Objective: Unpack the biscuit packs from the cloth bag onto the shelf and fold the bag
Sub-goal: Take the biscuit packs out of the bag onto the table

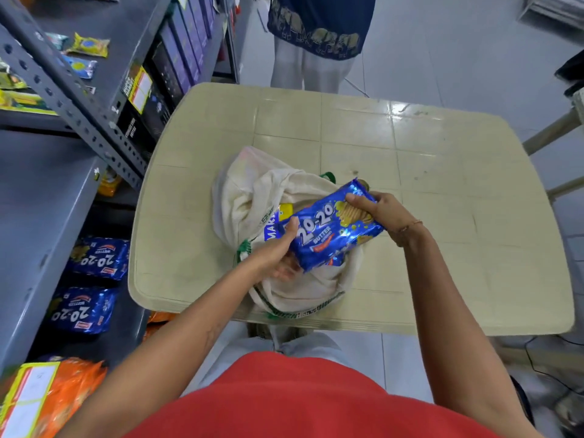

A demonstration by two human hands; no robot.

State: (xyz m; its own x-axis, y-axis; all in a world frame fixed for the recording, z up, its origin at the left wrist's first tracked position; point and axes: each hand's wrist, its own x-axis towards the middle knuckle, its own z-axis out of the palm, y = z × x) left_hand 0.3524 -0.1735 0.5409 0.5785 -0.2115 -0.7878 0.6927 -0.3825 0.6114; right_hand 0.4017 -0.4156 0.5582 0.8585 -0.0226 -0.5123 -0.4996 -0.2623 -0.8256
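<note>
A cream cloth bag (252, 191) with green print lies open and crumpled on a beige plastic table (442, 184). Over its mouth I hold a blue "20-20 Butter" biscuit pack (328, 229) with both hands. My right hand (379, 210) grips its far end, and my left hand (278, 251) holds its near end from below. Another blue and yellow pack (278, 219) peeks out of the bag under it. Two of the same blue packs (98, 257) (83, 311) lie on the grey shelf (41, 216) at my left.
The metal shelf rack (72, 99) runs along the left with dark boxes (177, 58), small yellow packets (88, 45) and orange packs (57, 393). Another person (316, 42) stands past the table's far edge. The floor is tiled.
</note>
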